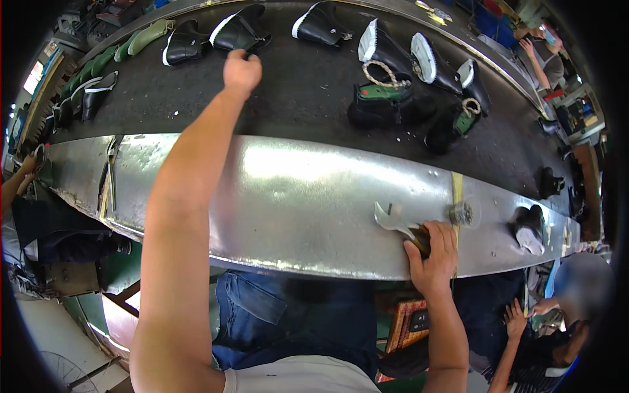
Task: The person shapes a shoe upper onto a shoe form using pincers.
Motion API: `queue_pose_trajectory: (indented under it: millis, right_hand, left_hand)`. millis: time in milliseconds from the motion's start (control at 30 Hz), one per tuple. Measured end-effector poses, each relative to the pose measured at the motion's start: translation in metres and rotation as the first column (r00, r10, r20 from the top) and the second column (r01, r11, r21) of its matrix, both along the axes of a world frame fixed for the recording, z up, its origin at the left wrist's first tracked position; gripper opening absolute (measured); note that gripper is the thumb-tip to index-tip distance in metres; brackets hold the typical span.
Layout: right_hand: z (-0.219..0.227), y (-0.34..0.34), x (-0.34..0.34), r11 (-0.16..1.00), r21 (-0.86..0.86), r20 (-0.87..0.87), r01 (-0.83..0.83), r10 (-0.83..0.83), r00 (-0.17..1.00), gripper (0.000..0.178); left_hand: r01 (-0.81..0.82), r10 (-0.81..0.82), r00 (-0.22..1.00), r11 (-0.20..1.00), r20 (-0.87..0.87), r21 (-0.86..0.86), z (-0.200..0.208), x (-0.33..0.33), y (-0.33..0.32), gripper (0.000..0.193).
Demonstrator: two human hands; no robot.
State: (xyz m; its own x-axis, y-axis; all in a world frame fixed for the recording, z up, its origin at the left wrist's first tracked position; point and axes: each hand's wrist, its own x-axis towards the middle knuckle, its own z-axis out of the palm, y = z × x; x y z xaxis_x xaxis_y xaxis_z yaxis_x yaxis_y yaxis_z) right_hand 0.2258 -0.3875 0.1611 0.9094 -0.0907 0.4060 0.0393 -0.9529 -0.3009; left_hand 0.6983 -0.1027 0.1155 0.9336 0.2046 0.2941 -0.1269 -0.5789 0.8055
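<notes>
My left arm stretches across the metal ledge, and my left hand [242, 73] is closed at the near edge of a black shoe [240, 31] with a white rim, fingers partly hidden. My right hand [434, 255] lies over the metal ledge, wrapped round the dark handle of a hand tool [392, 220] with a curved, hooked metal head. A clear round container [464, 213] with small dark bits stands just beyond that hand. Beside the shoe at my left hand sits another black shoe [183, 43]; a third [320, 25] lies to the right.
Black shoes with white soles-side edges [424, 57] line the dark belt [288, 85]. Two black shoes with green tops and rope loops [382, 92] stand nearer. Green shoe forms [149, 38] sit far left. One shoe [529, 229] rests on the metal ledge [295, 223]. Other people work at both sides.
</notes>
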Motion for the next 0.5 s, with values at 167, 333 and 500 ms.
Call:
queue_pose_trajectory:
  millis: [167,333,500]
  right_hand:
    - [-0.002,-0.005,-0.001,0.999,-0.018,-0.087,0.032,-0.033,0.996,0.050]
    - [-0.001,-0.005,0.004,0.999,-0.037,-0.137,0.018,-0.023,0.990,0.052]
    - [0.001,-0.002,0.009,0.999,-0.010,-0.162,0.031,-0.032,0.986,0.052]
  left_hand:
    - [-0.129,0.099,0.972,0.983,0.214,0.134,-0.004,0.077,0.035,0.068]
    - [-0.109,0.100,0.993,0.972,0.055,0.209,0.000,0.151,0.051,0.084]
    - [-0.079,0.129,0.983,0.938,-0.129,0.337,0.015,0.159,0.041,0.078]
